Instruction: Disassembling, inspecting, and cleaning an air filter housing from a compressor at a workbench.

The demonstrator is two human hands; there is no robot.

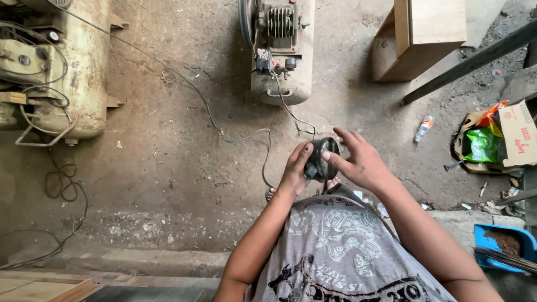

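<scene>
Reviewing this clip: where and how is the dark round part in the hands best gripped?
Judging by its pose, grip the dark round part by its rim, from opposite sides. The left hand already clasps its left edge; the right hand presses its thumb on the right, fingers spread, leaving the round face clear.

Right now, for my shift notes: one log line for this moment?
left hand: holds black round part | right hand: fingers on part | below: dirt floor
</scene>
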